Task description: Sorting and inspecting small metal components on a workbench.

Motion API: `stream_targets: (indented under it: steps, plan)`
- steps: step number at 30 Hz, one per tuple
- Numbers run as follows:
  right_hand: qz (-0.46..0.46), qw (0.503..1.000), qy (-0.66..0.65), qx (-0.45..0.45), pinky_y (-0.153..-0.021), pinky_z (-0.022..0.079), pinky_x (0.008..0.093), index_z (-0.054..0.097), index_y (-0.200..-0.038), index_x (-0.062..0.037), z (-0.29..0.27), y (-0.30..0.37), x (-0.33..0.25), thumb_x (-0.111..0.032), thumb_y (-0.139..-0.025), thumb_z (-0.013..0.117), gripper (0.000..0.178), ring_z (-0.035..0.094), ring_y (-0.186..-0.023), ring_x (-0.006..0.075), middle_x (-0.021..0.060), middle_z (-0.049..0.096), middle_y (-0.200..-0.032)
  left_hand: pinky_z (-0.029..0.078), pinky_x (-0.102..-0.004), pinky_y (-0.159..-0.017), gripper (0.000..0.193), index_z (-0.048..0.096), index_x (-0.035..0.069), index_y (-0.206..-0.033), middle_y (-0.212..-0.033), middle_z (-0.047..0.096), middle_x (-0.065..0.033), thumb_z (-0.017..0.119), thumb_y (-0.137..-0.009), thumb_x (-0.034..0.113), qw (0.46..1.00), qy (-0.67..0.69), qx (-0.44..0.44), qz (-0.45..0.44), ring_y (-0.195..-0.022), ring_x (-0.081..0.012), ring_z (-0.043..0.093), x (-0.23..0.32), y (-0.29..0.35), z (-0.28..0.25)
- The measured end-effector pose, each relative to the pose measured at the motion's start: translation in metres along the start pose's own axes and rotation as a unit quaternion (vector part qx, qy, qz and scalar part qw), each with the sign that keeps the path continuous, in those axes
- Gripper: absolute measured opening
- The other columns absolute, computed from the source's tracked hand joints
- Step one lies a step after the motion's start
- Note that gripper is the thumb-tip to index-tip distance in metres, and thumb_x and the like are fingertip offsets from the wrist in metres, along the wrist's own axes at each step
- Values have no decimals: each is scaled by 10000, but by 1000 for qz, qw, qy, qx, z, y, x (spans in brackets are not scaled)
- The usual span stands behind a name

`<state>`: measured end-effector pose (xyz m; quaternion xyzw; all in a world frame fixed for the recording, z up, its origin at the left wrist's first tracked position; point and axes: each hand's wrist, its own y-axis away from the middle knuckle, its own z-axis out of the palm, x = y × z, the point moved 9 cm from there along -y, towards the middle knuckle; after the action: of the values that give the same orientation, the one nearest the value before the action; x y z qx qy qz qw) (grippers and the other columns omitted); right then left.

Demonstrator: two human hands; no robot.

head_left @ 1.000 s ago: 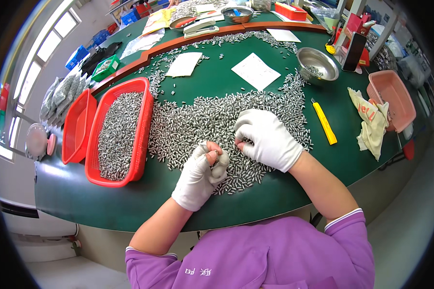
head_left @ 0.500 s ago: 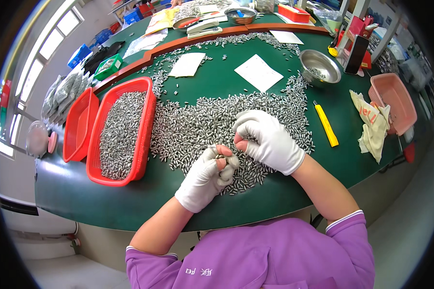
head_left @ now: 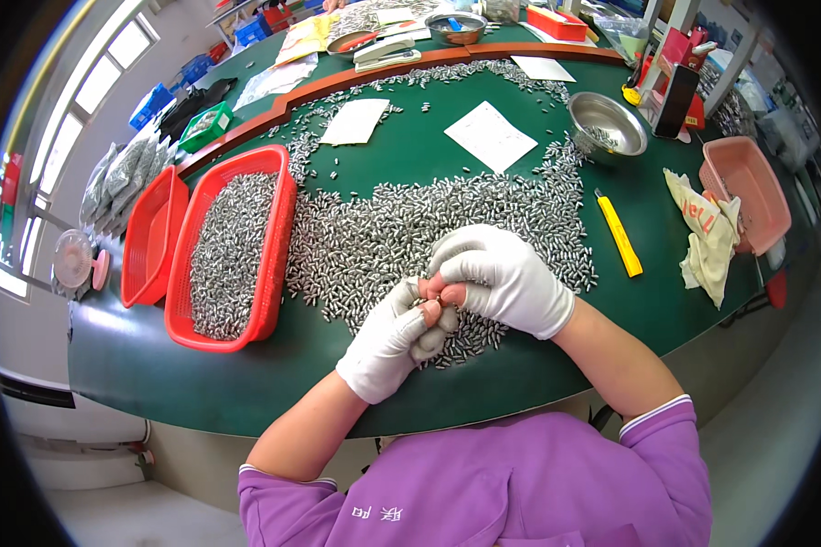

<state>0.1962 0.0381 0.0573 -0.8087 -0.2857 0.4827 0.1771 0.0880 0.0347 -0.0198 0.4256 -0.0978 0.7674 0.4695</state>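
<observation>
My left hand (head_left: pixel 394 335) and my right hand (head_left: pixel 506 278) wear white gloves that leave the thumb and forefinger tips bare. Their fingertips meet over the near part of a wide layer of small silvery metal pieces (head_left: pixel 365 242), shaped like short pins. Both hands are closed in a pinch. A tiny glint shows between the fingertips, too small to name. The remaining fingers of my left hand curl inward, and what they may hold is hidden. To the left stands a red plastic basket (head_left: pixel 289 196) filled with the same kind of pieces.
A second red basket (head_left: pixel 141 260) stands far left. Right of the pieces lies a yellow cutter knife (head_left: pixel 619 239), with a steel bowl (head_left: pixel 628 128) behind it. A cloth bag (head_left: pixel 702 246) leans by a pink basket (head_left: pixel 764 205). White papers (head_left: pixel 491 137) lie behind; a wooden rail (head_left: pixel 465 55) bounds the table.
My right hand has moved down and slightly left, bringing its fingertips against those of my left hand. My left hand has shifted only slightly.
</observation>
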Motion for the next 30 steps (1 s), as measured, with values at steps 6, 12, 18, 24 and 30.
stream_targets:
  steps: [6,12,18,24,30]
  plan:
    - [-42,998,39,25,-792,523,391,691,-912,-58,-8,-3,-10,-166,-747,772,213,645,-897,301,99,662,-926,332,-188,-537,311,518,111,-1033,-868,564,2,682,-908,344,1000,13,13,22,-617,-49,428,5,-1,-6]
    - [-105,991,71,34,-703,538,386,685,-858,-59,-7,-6,-20,-79,-684,765,193,648,-799,295,96,659,-885,321,-193,-521,268,539,107,-994,-831,567,12,651,-931,343,1000,22,-9,10,-585,-52,402,3,-3,-2]
    - [-49,985,153,64,-741,532,370,683,-828,-54,-15,-6,-8,-98,-708,747,143,647,-831,271,73,662,-870,311,-199,-515,248,543,110,-994,-827,560,3,639,-940,332,999,24,13,38,-588,-57,389,5,-1,-6]
    - [-48,987,132,71,-750,534,381,693,-852,-58,-18,-4,-12,-85,-708,750,157,646,-834,277,77,663,-874,311,-201,-521,211,537,122,-1012,-849,555,-17,642,-940,291,998,24,18,46,-604,-65,391,4,-1,-7]
    - [-29,973,195,122,-740,529,371,705,-866,-62,-22,-3,-2,-89,-721,732,149,643,-817,273,79,661,-872,311,-207,-513,168,537,131,-1020,-845,544,-9,614,-955,266,997,39,14,58,-598,-72,392,9,-1,-11]
